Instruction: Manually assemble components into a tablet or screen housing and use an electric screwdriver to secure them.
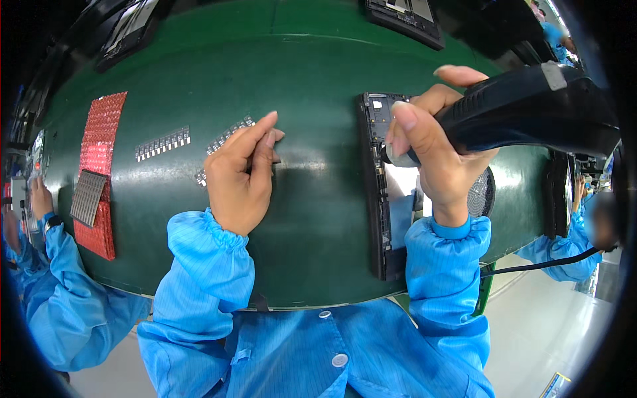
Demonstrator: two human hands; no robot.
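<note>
My left hand [241, 169] is over the middle of the green table [312, 219], its thumb and fingers pinched together. Whatever may be between the fingertips is too small to make out. Partly under that hand lies a strip of small black-and-white pieces [229, 134], and a similar strip [162, 144] lies farther left. My right hand [443, 149] is wrapped round a black handheld device [524, 109] with a curved body, shaped like a barcode scanner. Below this hand lies an opened tablet-like device [377, 232] with a black frame and exposed inner parts, partly hidden by hand and sleeve.
Red bubble wrap [103, 132] lies at the left with a grey sheet of small parts [89, 198] on it. Other black-framed devices [411, 23] stand at the far edge. A black cable [544, 265] runs at the lower right. Co-workers in blue sleeves [73, 298] sit on both sides.
</note>
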